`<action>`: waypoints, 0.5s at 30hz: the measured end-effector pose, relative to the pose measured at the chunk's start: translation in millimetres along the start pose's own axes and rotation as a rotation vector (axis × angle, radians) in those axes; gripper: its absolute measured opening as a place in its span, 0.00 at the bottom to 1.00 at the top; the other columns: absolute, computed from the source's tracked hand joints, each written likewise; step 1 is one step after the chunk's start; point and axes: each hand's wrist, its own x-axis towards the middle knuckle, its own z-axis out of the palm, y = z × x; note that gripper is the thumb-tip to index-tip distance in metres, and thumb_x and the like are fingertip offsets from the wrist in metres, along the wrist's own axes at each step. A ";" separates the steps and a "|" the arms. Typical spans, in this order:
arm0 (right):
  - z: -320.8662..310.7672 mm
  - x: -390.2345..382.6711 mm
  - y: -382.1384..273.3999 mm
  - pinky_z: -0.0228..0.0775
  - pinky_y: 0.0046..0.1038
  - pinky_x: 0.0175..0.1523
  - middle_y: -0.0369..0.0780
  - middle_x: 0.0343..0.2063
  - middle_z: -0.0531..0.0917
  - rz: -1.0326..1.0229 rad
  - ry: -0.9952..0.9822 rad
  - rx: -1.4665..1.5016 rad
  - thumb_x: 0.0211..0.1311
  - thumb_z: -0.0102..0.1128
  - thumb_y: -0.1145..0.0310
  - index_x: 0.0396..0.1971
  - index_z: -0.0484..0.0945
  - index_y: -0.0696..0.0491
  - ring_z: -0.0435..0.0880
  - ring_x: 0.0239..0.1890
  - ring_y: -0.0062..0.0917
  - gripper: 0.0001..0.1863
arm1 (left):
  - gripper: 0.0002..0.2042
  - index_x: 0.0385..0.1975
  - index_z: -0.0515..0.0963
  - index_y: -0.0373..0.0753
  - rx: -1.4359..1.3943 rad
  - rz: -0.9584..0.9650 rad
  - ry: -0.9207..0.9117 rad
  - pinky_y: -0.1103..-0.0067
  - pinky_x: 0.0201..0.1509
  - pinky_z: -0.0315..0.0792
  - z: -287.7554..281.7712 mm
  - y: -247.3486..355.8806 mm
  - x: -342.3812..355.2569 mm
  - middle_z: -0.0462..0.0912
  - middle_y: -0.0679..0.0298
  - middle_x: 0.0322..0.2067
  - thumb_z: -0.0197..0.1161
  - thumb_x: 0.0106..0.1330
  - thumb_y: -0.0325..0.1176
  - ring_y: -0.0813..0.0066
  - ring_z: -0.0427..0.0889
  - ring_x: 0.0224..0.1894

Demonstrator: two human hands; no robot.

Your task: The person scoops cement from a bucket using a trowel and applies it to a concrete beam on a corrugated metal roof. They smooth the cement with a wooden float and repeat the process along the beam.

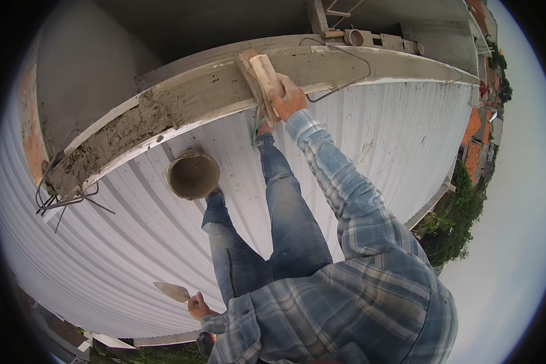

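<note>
My right hand is closed round the handle of a wooden float, which lies across a long sill of grey mortar. The mortar looks fairly smooth around the float and rough and lumpy toward the sill's left end. Low on the left, my left hand grips a pointing trowel by its handle, the pointed blade aimed left and away from the sill. A bucket, its inside coated in grey mortar, stands near my feet, below the sill.
White corrugated roofing sheet lies under my feet. Bent metal rods clasp the sill at the right, and more rods jut from its left end. A cup-like container sits behind the sill. Past the roof's right edge are trees.
</note>
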 end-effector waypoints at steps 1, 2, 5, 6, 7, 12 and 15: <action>17.4 -16.0 -19.6 0.71 0.39 0.57 0.53 0.48 0.81 -0.064 -0.037 0.027 0.56 0.60 0.60 0.56 0.73 0.55 0.80 0.51 0.47 0.27 | 0.17 0.21 0.79 0.33 0.023 0.012 0.016 0.71 0.27 0.66 -6.5 4.4 4.0 0.76 0.61 0.16 0.73 0.55 0.42 0.70 0.71 0.21; 24.5 -19.5 -28.8 0.71 0.37 0.56 0.52 0.48 0.81 -0.137 -0.068 0.051 0.57 0.60 0.61 0.57 0.73 0.56 0.81 0.50 0.44 0.27 | 0.17 0.21 0.79 0.33 0.005 0.016 0.019 0.70 0.27 0.66 -8.1 13.9 8.3 0.76 0.60 0.16 0.73 0.55 0.42 0.69 0.71 0.21; -19.0 -19.2 22.1 0.72 0.34 0.56 0.50 0.48 0.82 0.191 0.218 0.273 0.58 0.60 0.65 0.58 0.73 0.55 0.82 0.50 0.40 0.26 | 0.17 0.21 0.79 0.33 -0.019 0.036 0.009 0.69 0.28 0.67 -12.7 37.1 14.7 0.77 0.60 0.17 0.72 0.56 0.43 0.67 0.72 0.21; -40.7 -19.7 63.6 0.73 0.31 0.54 0.48 0.47 0.83 0.290 0.273 0.401 0.59 0.59 0.67 0.57 0.73 0.57 0.83 0.47 0.35 0.25 | 0.17 0.21 0.79 0.33 -0.005 0.054 -0.013 0.68 0.28 0.67 -11.1 42.9 15.5 0.77 0.59 0.17 0.72 0.56 0.43 0.66 0.72 0.21; -65.2 -18.1 101.6 0.74 0.29 0.51 0.46 0.46 0.84 0.385 0.329 0.525 0.60 0.59 0.70 0.57 0.74 0.59 0.84 0.45 0.30 0.24 | 0.17 0.21 0.79 0.33 0.005 0.071 -0.038 0.68 0.28 0.67 -4.9 49.6 15.8 0.78 0.59 0.18 0.72 0.56 0.43 0.66 0.72 0.21; -82.0 -20.1 129.8 0.74 0.27 0.50 0.44 0.46 0.83 0.595 0.422 0.803 0.61 0.60 0.73 0.54 0.75 0.64 0.83 0.43 0.27 0.21 | 0.17 0.21 0.79 0.32 0.075 0.101 -0.044 0.67 0.30 0.68 5.4 69.8 23.7 0.79 0.56 0.20 0.72 0.56 0.43 0.64 0.74 0.23; -55.5 -31.6 116.3 0.74 0.27 0.50 0.44 0.46 0.83 0.632 0.522 0.869 0.60 0.61 0.74 0.54 0.74 0.65 0.83 0.43 0.28 0.22 | 0.17 0.22 0.79 0.33 0.068 0.127 -0.036 0.66 0.32 0.70 1.9 64.7 30.2 0.79 0.55 0.20 0.72 0.56 0.43 0.62 0.75 0.25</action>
